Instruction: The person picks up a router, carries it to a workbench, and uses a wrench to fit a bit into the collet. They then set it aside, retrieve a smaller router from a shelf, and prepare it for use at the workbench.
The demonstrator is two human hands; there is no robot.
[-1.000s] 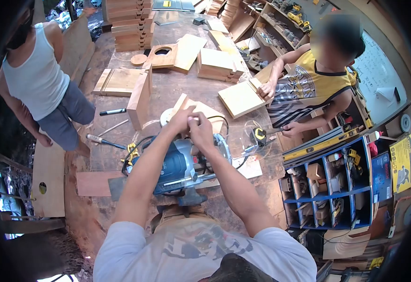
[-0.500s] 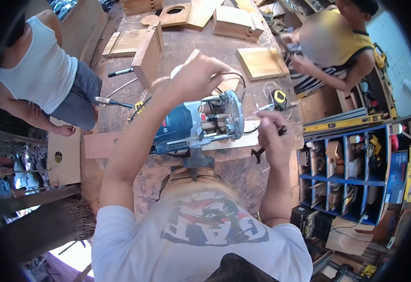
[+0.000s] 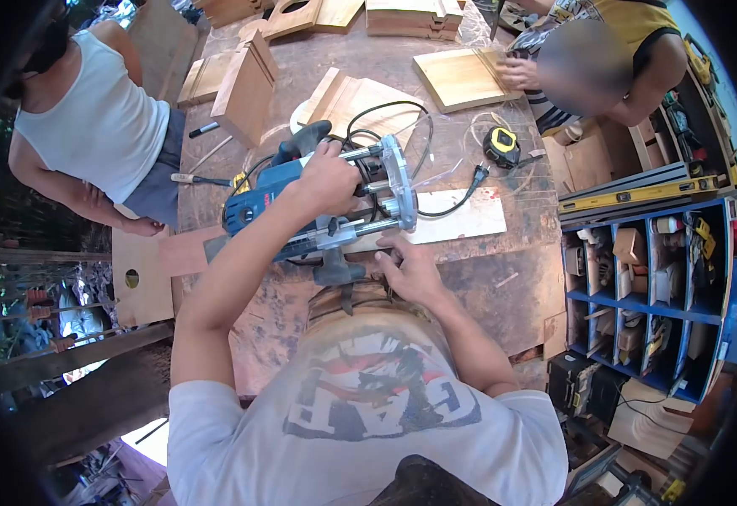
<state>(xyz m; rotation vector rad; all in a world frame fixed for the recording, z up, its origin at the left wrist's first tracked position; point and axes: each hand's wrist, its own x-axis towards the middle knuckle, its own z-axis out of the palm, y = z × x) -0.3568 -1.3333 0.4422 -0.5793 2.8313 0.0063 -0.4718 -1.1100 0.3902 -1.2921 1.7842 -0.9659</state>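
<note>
A blue plunge router (image 3: pixel 277 181) lies on its side on the worn wooden table, its clear round base (image 3: pixel 399 181) facing right. My left hand (image 3: pixel 330 177) is closed over the router's middle, by the base rods. Just below the base, my right hand (image 3: pixel 408 266) has its thumb and fingers apart and nothing visible in it. The router's black cable loops behind the tool, and its plug (image 3: pixel 479 175) lies to the right on the table. A pale board (image 3: pixel 469 218) lies beneath the cable.
Wooden panels (image 3: pixel 461 78) and box parts (image 3: pixel 246 97) lie at the back. A yellow tape measure (image 3: pixel 501 145) sits right of the plug. One person (image 3: pixel 90 110) stands at left; another person's hand (image 3: pixel 520 73) touches a panel. Blue shelves (image 3: pixel 646 295) stand at right.
My left hand has come down onto the router. My right hand has moved left toward the base, and the cable end and dark object it held are out of it. The router is turned slightly.
</note>
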